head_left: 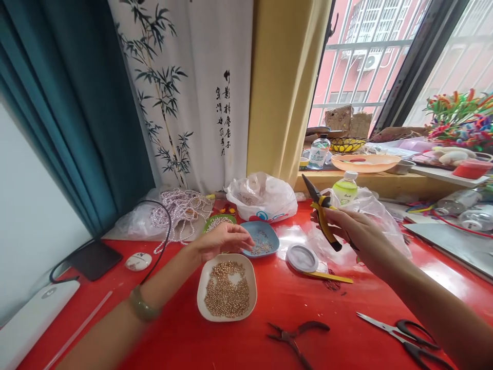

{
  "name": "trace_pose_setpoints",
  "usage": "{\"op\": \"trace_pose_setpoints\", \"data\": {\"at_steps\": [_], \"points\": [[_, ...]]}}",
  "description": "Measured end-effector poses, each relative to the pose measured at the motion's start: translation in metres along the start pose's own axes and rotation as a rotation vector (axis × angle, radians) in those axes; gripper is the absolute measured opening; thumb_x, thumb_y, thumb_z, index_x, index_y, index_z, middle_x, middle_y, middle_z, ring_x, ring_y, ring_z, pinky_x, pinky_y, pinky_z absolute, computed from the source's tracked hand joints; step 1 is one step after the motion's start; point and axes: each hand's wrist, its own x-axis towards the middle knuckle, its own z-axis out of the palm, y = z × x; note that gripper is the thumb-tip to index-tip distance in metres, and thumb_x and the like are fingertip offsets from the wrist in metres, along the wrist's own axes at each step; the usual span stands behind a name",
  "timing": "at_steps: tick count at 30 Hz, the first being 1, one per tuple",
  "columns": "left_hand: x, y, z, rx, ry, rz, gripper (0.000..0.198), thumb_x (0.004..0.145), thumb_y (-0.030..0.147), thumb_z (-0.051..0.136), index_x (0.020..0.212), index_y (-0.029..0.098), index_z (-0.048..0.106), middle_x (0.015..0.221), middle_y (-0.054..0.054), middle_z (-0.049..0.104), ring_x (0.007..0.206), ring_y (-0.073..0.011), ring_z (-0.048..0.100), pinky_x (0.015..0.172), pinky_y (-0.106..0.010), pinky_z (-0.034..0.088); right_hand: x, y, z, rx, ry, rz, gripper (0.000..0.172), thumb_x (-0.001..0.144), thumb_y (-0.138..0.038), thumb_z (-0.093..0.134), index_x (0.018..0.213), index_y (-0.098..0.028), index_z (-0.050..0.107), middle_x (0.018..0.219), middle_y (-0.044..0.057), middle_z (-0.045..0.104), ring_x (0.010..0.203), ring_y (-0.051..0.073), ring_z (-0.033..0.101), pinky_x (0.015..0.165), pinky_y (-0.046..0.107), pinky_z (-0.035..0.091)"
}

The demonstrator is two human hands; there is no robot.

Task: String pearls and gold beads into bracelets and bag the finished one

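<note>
My left hand is above the near left rim of a blue dish with small metallic bits in it. Its fingers are bent together; whether something tiny is between them is hidden. Just below that hand stands a white square dish with many gold beads. My right hand grips long-nose pliers with yellow and black handles, raised over the table with the jaws pointing up and left. A second pair of dark-handled pliers lies at the front of the red table.
Scissors lie at the front right. A round grey lid and a yellow strip are mid-table. Pearl strands, a bagged white bowl and a green-labelled bottle stand at the back. A mouse sits left.
</note>
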Motion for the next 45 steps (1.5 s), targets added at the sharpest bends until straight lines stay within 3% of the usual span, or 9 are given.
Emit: {"op": "trace_pose_setpoints", "data": {"at_steps": [7,11,14,17,19,23,29,36,45], "points": [[-0.019,-0.02,-0.015,-0.045,0.04,-0.019,0.03,0.058,0.018,0.073,0.085,0.01,0.065,0.078,-0.008,0.069,0.071,-0.014,0.062,0.073,-0.027,0.046,0.014,0.015,0.002,0.061,0.0,0.091,0.024,0.072,-0.041,0.05,0.068,-0.018,0.057,0.071,0.003,0.059,0.083,0.022,0.055,0.074,0.031,0.041],[-0.031,-0.026,-0.016,0.014,0.073,-0.026,0.028,0.058,0.021,0.072,0.084,0.012,0.065,0.082,-0.008,0.069,0.066,-0.0144,0.063,0.069,-0.028,0.048,0.015,0.017,0.01,-0.001,-0.02,0.025,0.026,0.073,-0.041,0.047,0.061,-0.018,0.052,0.061,0.001,0.052,0.067,0.018,0.053,0.063,0.028,0.041],[-0.043,-0.026,-0.014,0.171,-0.123,-0.105,0.026,0.061,0.024,0.069,0.085,0.016,0.067,0.082,-0.006,0.07,0.064,-0.0157,0.065,0.065,-0.027,0.048,0.012,0.019,0.021,-0.094,-0.109,-0.044,0.032,0.074,-0.044,0.046,0.055,-0.019,0.046,0.051,-0.003,0.041,0.05,0.013,0.044,0.051,0.025,0.036],[-0.051,-0.019,-0.011,0.399,-0.421,-0.149,0.032,0.063,0.025,0.069,0.094,0.022,0.066,0.092,-0.003,0.069,0.086,-0.0185,0.062,0.076,-0.027,0.046,0.006,0.022,0.033,-0.129,-0.239,-0.032,0.031,0.073,-0.048,0.047,0.061,-0.019,0.05,0.05,-0.003,0.04,0.049,0.013,0.041,0.045,0.024,0.031],[-0.052,-0.012,-0.009,0.526,-0.485,-0.112,0.031,0.065,0.027,0.067,0.096,0.024,0.066,0.096,-0.001,0.068,0.092,-0.0188,0.06,0.079,-0.026,0.045,-0.001,0.023,0.041,-0.126,-0.349,-0.027,0.032,0.075,-0.049,0.045,0.069,-0.018,0.051,0.053,-0.003,0.04,0.05,0.013,0.04,0.045,0.024,0.03],[-0.038,0.004,-0.005,0.605,-0.255,0.015,0.026,0.067,0.034,0.064,0.089,0.022,0.069,0.087,-0.003,0.069,0.081,-0.0182,0.061,0.068,-0.025,0.045,-0.018,0.025,0.055,-0.091,-0.56,-0.054,0.032,0.082,-0.047,0.038,0.07,-0.018,0.046,0.055,-0.005,0.035,0.049,0.01,0.032,0.046,0.023,0.026],[-0.004,-0.003,0.012,0.369,0.132,0.114,0.029,0.063,0.037,0.065,0.078,0.014,0.069,0.07,-0.005,0.067,0.048,-0.0087,0.048,0.043,-0.019,0.033,-0.029,0.033,0.066,-0.109,-0.633,-0.066,0.026,0.085,-0.041,0.036,0.077,-0.018,0.045,0.057,-0.006,0.03,0.05,0.01,0.027,0.045,0.023,0.023],[0.011,-0.032,0.018,0.107,0.178,0.065,0.023,0.061,0.032,0.068,0.072,0.012,0.067,0.061,-0.004,0.065,0.048,-0.0077,0.046,0.043,-0.018,0.028,-0.031,0.045,0.069,-0.122,-0.59,-0.075,0.026,0.086,-0.039,0.036,0.077,-0.016,0.047,0.06,-0.004,0.032,0.053,0.01,0.028,0.047,0.023,0.025],[0.011,-0.03,0.021,0.042,0.198,0.034,0.016,0.058,0.024,0.068,0.068,0.012,0.069,0.056,-0.003,0.063,0.049,-0.0079,0.049,0.044,-0.018,0.027,-0.035,0.053,0.073,0.013,-0.589,-0.032,0.025,0.085,-0.039,0.039,0.078,-0.017,0.047,0.058,-0.005,0.031,0.051,0.009,0.028,0.045,0.022,0.023]]}}
